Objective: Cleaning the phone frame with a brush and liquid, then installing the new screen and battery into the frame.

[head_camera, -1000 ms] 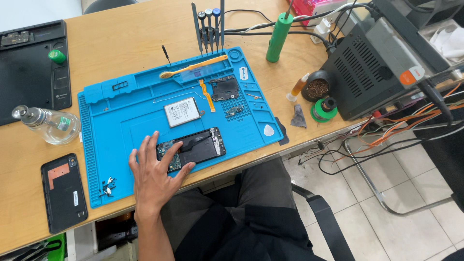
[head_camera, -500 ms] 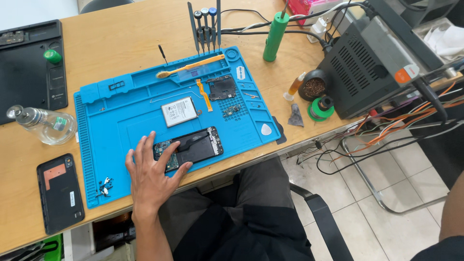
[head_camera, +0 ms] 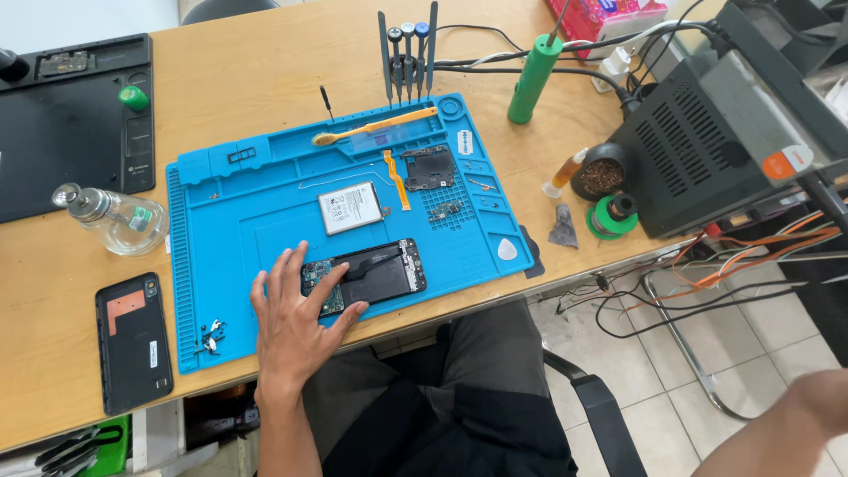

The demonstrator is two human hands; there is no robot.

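Observation:
My left hand lies flat with fingers spread on the left end of an opened black phone. The phone rests face down near the front edge of a blue work mat, with its green board showing under my fingertips. Behind it on the mat lie a white battery, an orange flex cable and a dark circuit board. My right hand is out of frame; only a blurred bit of arm shows at the lower right.
A black back cover and a glass bottle sit left of the mat. Small screws lie at its front left corner. A screwdriver rack, green-handled tool, black bench unit and cables crowd the back right.
My left hand stays on the phone. A blurred arm has come into view at the lower right, and the view has shifted slightly.

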